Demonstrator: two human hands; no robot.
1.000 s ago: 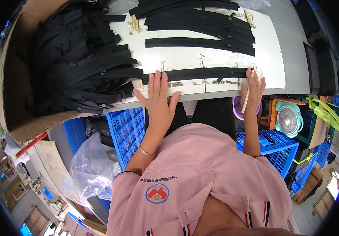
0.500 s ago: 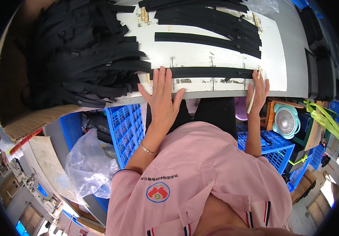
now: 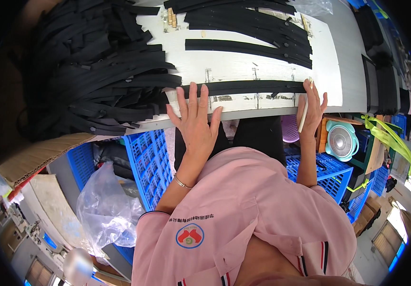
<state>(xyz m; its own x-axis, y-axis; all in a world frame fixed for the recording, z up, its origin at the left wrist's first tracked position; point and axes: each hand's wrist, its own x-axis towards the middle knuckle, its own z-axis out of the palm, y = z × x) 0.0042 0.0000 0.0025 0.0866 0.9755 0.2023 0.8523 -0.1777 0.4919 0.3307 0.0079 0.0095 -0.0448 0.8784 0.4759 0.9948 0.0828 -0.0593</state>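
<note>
Strap point(image 3: 243, 88), black, long and flat: I am seeing it lying along the near edge of the white worktable point(image 3: 243, 64), stretched from my left hand to my right.

Left hand point(image 3: 197, 121): I am pressing it flat, palm down, fingers spread and straight, fingertips resting on the strap's left end; the palm is lying over the table's front edge. A thin bracelet point(image 3: 182, 182) is sitting at that wrist.

Right hand point(image 3: 311, 108): I am laying it at the strap's right end, fingers extended and touching the strap, while a slim pale stick point(image 3: 303, 110) is running along the hand; I cannot tell how it is being gripped.

Heap of black straps point(image 3: 91, 71): piling up on the table to the left, touching the near strap's left end.

Further black straps point(image 3: 248, 28): lying in rows farther back on the table.

Blue crates point(image 3: 146, 157): standing below the table on my left, a clear plastic bag point(image 3: 105, 202) beside them.

Small pale green fan point(image 3: 341, 140): sitting below the table to my right, near a lilac basket point(image 3: 289, 128).

Pink shirt point(image 3: 243, 214): filling the lower view.
</note>
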